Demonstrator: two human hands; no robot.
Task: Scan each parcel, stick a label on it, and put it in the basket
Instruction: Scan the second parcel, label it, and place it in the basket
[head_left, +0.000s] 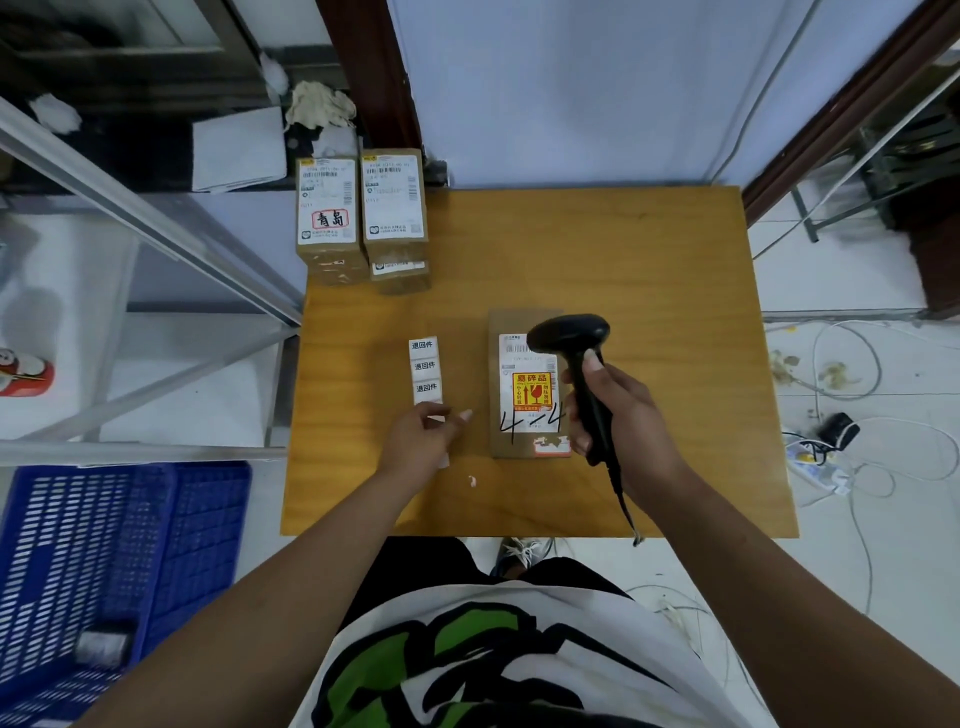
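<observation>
The right hand (618, 410) has its fingers wrapped tight around the handle of a black scanner (569, 335), whose head hangs over the top of a brown parcel (524, 384) lying flat in the middle of the wooden counter (675, 291). Just left of the parcel, the left hand (421, 441) covers the near end of a label strip (425, 366), its curled fingers pinching it. More parcels (363, 218) are stacked at the counter's far left corner, and the blue basket (104, 545) sits on the floor to the left.

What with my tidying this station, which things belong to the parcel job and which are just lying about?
Job: scanner in the right hand; parcel under it; label strip, pinched by the left hand; stacked parcels; blue basket.
Lying about: red can; crumpled cloth; black adapter on the floor.
</observation>
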